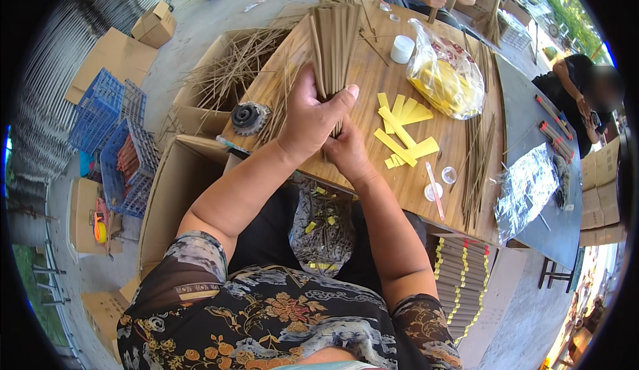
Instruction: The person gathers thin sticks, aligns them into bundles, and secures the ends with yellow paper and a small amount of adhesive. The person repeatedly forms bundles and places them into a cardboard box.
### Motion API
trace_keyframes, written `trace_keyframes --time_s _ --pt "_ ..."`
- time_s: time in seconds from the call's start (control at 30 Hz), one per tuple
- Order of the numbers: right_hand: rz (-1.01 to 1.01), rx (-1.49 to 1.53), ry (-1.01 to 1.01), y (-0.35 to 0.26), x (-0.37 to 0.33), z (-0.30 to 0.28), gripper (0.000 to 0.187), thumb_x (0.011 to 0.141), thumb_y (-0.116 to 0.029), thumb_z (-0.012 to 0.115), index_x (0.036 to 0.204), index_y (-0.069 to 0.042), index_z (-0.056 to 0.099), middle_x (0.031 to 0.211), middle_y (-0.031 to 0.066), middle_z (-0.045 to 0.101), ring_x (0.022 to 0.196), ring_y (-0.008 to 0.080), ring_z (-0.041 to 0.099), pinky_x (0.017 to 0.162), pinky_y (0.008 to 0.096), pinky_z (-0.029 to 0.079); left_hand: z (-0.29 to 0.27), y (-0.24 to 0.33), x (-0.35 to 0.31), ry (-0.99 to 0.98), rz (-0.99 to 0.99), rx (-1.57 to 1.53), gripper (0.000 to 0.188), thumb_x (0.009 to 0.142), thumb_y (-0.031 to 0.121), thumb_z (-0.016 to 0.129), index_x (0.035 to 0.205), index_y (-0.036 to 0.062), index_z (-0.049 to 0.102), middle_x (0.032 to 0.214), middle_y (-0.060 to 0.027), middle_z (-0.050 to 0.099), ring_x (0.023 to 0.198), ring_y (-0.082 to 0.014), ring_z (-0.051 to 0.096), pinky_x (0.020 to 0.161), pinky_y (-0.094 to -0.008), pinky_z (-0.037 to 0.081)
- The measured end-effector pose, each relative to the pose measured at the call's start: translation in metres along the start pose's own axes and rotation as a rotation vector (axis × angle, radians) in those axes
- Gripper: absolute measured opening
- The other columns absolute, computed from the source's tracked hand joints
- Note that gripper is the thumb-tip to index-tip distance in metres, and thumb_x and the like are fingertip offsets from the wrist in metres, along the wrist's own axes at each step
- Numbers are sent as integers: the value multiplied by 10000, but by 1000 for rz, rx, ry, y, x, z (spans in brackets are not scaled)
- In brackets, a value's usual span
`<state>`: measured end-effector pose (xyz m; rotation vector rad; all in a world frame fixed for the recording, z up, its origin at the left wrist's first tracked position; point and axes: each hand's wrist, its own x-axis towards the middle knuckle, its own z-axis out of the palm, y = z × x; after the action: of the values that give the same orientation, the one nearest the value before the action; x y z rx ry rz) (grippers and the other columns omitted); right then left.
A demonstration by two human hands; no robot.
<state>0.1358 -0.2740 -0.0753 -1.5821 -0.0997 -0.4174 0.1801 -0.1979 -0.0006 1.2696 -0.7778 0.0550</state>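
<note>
Above the near edge of the wooden table I hold a bundle of thin brown incense sticks (336,37), upright and fanning out a little at its top. My left hand (307,118) is wrapped round the bundle's middle, its thumb across the front. Lower down, my right hand (349,149) is closed round the bottom part, where the fingers are partly hidden. Just right of my hands lie several yellow paper strips (403,127). A flat stick (434,190) rests across a small white-filled lid (432,191), with a clear cap (449,175) beside it.
On the table (379,190) stand a plastic bag of yellow strips (449,77), a white jar (402,49) and a dark round roll (250,118). Loose sticks fill a carton (226,70) at left. Banded bundles (462,277) lie lower right. Two other people sit beyond the table.
</note>
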Motion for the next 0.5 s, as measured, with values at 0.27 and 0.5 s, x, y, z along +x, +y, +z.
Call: trace_keyframes --time_s 0.27,0.5 --pt "-64 -231 -3 6 3 4 311 795 -139 605 1049 -15 475 839 113 597 824 234 586 722 333 454 -8 -6 -2 144 77 -5 367 784 -6 578 1102 -6 395 816 -40 528 677 -96 524 627 -229 469" --pt "611 701 -520 -40 -18 3 191 788 -142 628 784 -38 467 600 15 499 477 105 503 461 223 425 -49 -4 6 -212 -560 -857 260 799 241 623 944 60 505 714 -36 530 608 -128 520 562 -254 450"
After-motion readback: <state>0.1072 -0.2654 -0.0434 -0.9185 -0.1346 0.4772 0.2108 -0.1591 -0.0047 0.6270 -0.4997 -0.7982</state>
